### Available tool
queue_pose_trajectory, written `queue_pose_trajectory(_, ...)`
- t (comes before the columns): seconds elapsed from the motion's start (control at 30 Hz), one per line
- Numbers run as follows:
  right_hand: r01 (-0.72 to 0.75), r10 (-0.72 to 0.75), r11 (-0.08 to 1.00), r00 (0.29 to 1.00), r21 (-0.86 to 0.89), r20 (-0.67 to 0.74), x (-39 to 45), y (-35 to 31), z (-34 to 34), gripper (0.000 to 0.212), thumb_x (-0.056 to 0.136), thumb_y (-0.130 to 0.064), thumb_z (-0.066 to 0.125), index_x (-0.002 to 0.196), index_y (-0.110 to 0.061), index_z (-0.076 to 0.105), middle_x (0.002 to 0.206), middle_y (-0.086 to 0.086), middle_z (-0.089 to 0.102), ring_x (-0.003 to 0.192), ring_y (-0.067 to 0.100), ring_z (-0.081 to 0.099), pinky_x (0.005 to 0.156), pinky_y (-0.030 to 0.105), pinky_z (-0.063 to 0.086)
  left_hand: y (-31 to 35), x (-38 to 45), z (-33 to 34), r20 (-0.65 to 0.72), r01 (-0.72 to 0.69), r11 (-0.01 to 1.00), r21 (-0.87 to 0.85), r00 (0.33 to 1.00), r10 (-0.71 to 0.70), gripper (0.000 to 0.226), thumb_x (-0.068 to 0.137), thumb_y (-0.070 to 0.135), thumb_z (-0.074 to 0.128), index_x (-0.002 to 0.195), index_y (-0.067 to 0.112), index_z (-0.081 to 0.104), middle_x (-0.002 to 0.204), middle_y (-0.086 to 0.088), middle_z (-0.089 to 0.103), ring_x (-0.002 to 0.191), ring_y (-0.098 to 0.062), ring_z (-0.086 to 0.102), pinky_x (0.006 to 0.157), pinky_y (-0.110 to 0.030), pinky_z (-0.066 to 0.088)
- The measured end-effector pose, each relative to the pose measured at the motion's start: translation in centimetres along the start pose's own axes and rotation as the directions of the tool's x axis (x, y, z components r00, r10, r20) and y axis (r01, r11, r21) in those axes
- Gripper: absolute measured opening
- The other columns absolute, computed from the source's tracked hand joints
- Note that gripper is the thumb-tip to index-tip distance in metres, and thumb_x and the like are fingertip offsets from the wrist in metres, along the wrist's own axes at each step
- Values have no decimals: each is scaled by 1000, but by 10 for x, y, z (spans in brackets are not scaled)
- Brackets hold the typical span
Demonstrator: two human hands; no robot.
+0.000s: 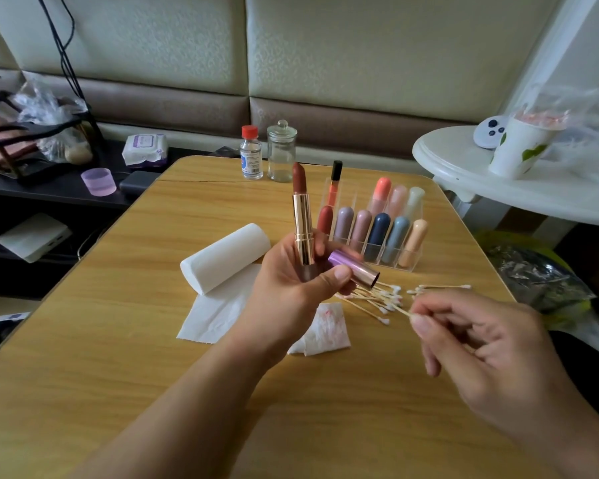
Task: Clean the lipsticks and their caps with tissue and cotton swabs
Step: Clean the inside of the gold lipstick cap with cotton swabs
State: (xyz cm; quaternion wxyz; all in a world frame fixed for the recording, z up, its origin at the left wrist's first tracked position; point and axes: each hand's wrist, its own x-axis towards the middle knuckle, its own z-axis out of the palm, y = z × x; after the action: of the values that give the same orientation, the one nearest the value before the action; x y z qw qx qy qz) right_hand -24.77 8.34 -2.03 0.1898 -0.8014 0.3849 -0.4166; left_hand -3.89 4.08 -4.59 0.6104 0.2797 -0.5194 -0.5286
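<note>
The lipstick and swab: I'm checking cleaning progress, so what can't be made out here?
Head view only:
- lipstick base: hidden inside the left hand.
- purple cap interior: its opening faces away.
- cotton swab in the right hand: only its stick end shows; fingers cover the rest.
- small bottle label: too small to read.

1. Left hand (293, 278) holds open lipstick (302, 216) upright, brown bullet extended, plus purple cap (354, 269) under the thumb.
2. Right hand (481, 337) pinches one cotton swab (393, 307) above swab pile (377, 299).
3. Stained tissue (325, 330) and tissue roll (225, 257) lie on tabletop (118, 340).
4. Clear organizer (381, 233) with capped lipsticks stands behind the hands.
</note>
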Motion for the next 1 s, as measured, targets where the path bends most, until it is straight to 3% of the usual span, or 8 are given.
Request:
queue_pose_trajectory(0.1,-39,35,995,998,-93,-50,4,3,-5,13,91,-36,55,85,-34,67,59,-14,62,42,13,56,36,32,43,1,0,0,-4,14,1000,-19,1000,-14,22,79,-3,63,84,11,47,85,-21,66,76,-35,58,67,-33,53)
queue_pose_trajectory(0.23,-37,22,995,987,-91,-158,4,0,-11,17,92,-35,55,85,-26,67,57,-10,61,43,14,57,37,33,44,-1,1,0,-3,26,1000,-4,1000,-26,23,79,-3,63,84,11,46,86,-21,66,73,-31,59,67,-32,52)
queue_pose_trajectory(0.47,15,-20,991,999,-131,-39,-6,-1,-2,14,93,-32,56,84,-29,66,59,-11,57,42,12,54,37,30,40,0,0,-1,-1,20,999,25,1000,-20,23,79,-2,64,85,10,46,85,-21,67,75,-35,59,68,-34,52)
queue_pose_trajectory(0.63,-73,48,987,985,-145,-165,2,2,-12,17,90,-38,55,84,-27,67,58,-9,61,40,16,54,35,35,42,2,0,1,-8,32,997,77,999,-31,21,78,-1,65,83,12,49,90,-34,64,74,-32,61,68,-33,53)
queue_pose_trajectory(0.8,2,-9,994,998,-113,-59,-4,-7,-8,14,93,-31,55,84,-26,65,57,-12,59,47,8,59,41,23,44,4,-1,0,-19,21,983,181,1000,-18,17,80,1,65,85,12,53,91,-26,69,75,-29,65,70,-32,55)
queue_pose_trajectory(0.9,-65,64,998,997,-24,-48,-9,5,-11,15,96,-31,58,83,-31,65,56,-8,60,46,11,59,42,26,45,7,0,0,-69,34,987,158,997,-23,21,84,-7,64,85,9,50,81,-24,67,68,-25,62,67,-29,54)
queue_pose_trajectory(1.0,-243,248,969,959,52,-137,-8,28,-19,23,95,-15,62,78,-30,67,53,0,57,44,16,52,42,30,43,8,2,-3,-140,95,995,39,986,-88,25,86,-11,62,84,10,48,75,-12,65,68,-22,63,67,-27,54)
